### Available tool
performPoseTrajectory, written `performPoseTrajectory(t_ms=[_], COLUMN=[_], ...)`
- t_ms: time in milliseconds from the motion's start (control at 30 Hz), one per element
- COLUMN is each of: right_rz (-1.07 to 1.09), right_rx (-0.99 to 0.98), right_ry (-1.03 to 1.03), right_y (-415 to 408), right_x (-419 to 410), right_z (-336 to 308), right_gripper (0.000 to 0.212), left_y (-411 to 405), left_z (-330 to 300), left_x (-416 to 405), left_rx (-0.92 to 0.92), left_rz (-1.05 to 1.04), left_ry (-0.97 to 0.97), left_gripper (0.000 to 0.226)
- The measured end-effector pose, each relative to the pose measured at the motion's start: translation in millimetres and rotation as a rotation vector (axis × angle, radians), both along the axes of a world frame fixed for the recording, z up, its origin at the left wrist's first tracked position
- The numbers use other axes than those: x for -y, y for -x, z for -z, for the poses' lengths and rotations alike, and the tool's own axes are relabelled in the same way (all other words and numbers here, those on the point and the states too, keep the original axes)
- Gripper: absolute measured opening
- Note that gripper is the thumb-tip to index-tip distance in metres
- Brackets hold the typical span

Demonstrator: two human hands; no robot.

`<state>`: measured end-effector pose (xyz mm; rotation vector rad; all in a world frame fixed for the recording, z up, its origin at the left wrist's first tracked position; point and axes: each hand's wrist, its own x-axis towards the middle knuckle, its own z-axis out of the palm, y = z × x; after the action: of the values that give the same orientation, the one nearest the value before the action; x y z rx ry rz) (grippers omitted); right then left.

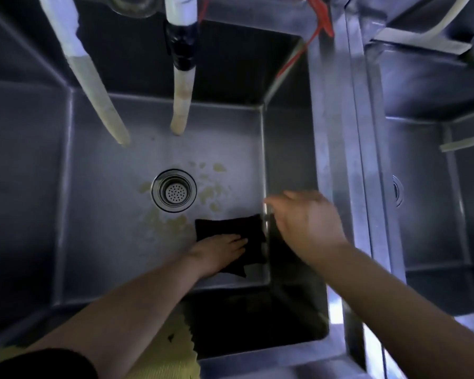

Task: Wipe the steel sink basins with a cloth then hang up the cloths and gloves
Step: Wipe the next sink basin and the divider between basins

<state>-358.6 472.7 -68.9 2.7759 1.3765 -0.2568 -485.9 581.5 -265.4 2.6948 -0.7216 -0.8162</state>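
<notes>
- Black cloth (230, 233): soft, light, prob wet; flat on basin (107, 228) floor, 5 o'clock of drain (174, 190).
- Left hand (219, 251) flat, pressing cloth; best pinched at free edge.
- Right hand (307, 222) open, empty, fingers spread.

dull stained steel basin (115, 242); matt black cloth (230, 228), seemingly soft
</notes>
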Motion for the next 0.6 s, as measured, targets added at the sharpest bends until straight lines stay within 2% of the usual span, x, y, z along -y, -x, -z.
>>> performPoseTrajectory(t_ms=[100, 133, 233, 300, 367, 500, 600], right_rz=[-0.276, -0.313, -0.297, -0.283, -0.292, -0.284, -0.265], right_rx=[0.077, 0.067, 0.001, 0.005, 0.017, 0.045, 0.048], right_ry=[0.056, 0.100, 0.183, 0.186, 0.180, 0.211, 0.197], right_y=[-44, -56, -79, -83, -83, -84, -83], right_x=[0, -1, -3, -1, 1, -2, -2], right_z=[-7, -6, 2, 10, 15, 15, 16], right_gripper=[0.021, 0.020, 0.017, 0.020, 0.024, 0.036, 0.033], left_y=[-1, -1, -3, -12, -31, -91, -140], left_z=[22, 27, 39, 48, 54, 52, 56], left_x=[9, 8, 3, 4, 3, -18, -47], left_rx=[0.050, 0.074, 0.309, 0.399, 0.492, 0.465, 0.436], left_rz=[0.148, 0.174, 0.147, 0.059, -0.061, -0.317, -0.435], left_ry=[0.002, 0.012, 0.030, 0.085, 0.083, 0.000, -0.057], left_gripper=[0.052, 0.050, 0.054, 0.060, 0.056, 0.062, 0.062])
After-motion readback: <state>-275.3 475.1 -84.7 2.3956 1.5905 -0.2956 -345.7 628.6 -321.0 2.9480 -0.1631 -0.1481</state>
